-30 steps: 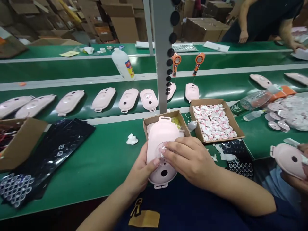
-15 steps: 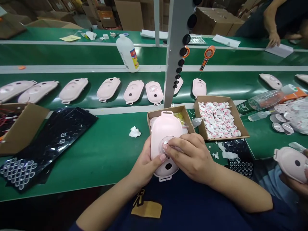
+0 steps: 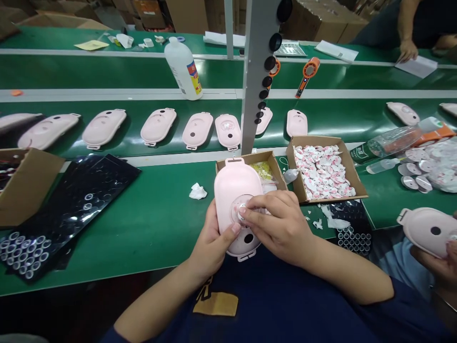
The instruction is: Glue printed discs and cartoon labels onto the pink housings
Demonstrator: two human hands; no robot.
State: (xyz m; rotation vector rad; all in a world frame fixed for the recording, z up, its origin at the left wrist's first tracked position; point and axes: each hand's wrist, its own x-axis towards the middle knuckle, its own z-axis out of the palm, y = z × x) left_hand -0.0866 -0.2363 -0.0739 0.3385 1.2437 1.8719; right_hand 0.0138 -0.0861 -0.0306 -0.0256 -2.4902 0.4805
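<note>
Pink lid [image 3: 235,181], left hand [image 3: 211,240] gripping its side, right hand [image 3: 283,226] bunched at its round recess [image 3: 234,205], grasp unclear

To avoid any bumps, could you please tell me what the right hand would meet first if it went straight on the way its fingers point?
The right hand would probably meet the small white piece right at its fingers, then the pink cover beneath; exact depth is unclear.

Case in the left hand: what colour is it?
The case is pale pink; it shows best in the head view.
</note>
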